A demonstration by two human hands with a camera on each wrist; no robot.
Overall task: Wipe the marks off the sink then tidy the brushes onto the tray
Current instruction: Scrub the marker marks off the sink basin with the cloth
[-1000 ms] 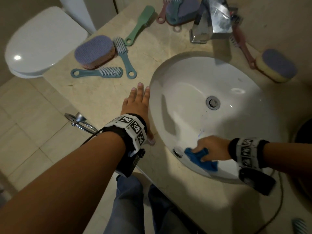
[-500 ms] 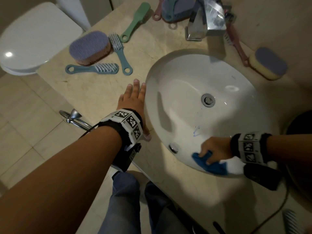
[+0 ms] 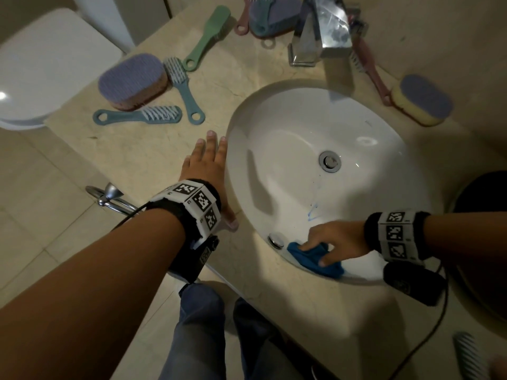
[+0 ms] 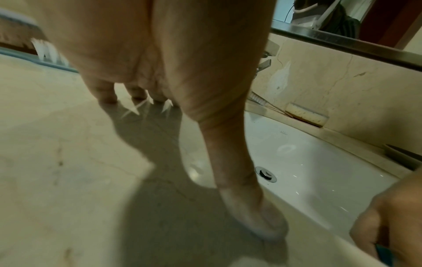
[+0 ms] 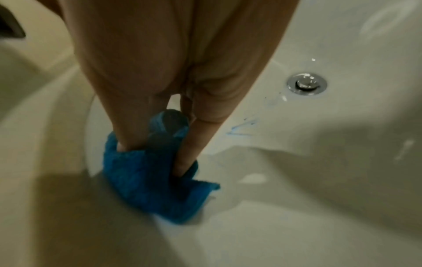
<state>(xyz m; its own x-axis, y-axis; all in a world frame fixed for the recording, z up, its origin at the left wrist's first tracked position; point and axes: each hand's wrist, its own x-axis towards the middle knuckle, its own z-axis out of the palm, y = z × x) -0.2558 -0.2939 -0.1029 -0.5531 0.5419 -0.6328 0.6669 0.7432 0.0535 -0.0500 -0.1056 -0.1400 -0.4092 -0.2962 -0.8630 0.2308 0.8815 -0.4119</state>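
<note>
The white sink (image 3: pixel 301 127) has blue scribbles (image 3: pixel 312 211) on its near wall, below the drain (image 3: pixel 329 160). My right hand (image 3: pixel 329 242) pinches a bunched blue cloth (image 3: pixel 318 260) and presses it on the basin's near wall, just below the scribbles (image 5: pixel 242 128). In the right wrist view thumb and forefinger dig into the cloth (image 5: pixel 146 180). My left hand (image 3: pixel 208 165) lies flat on the counter at the sink's left rim. Two teal brushes (image 3: pixel 142 116), a green brush (image 3: pixel 208 37) and a purple-topped scrubber (image 3: pixel 134 80) lie at the back left.
A chrome tap (image 3: pixel 321 31) stands behind the basin with more brushes (image 3: pixel 269 15) heaped beside it. A pink brush (image 3: pixel 370 69) and a yellow scrubber (image 3: pixel 422 100) lie at the back right. A dark round thing (image 3: pixel 482 215) sits at the right edge, a toilet (image 3: pixel 41 64) at the far left.
My right hand has rubbed the cloth a little to the right and back toward the overflow hole. The left hand has stayed flat on the counter.
</note>
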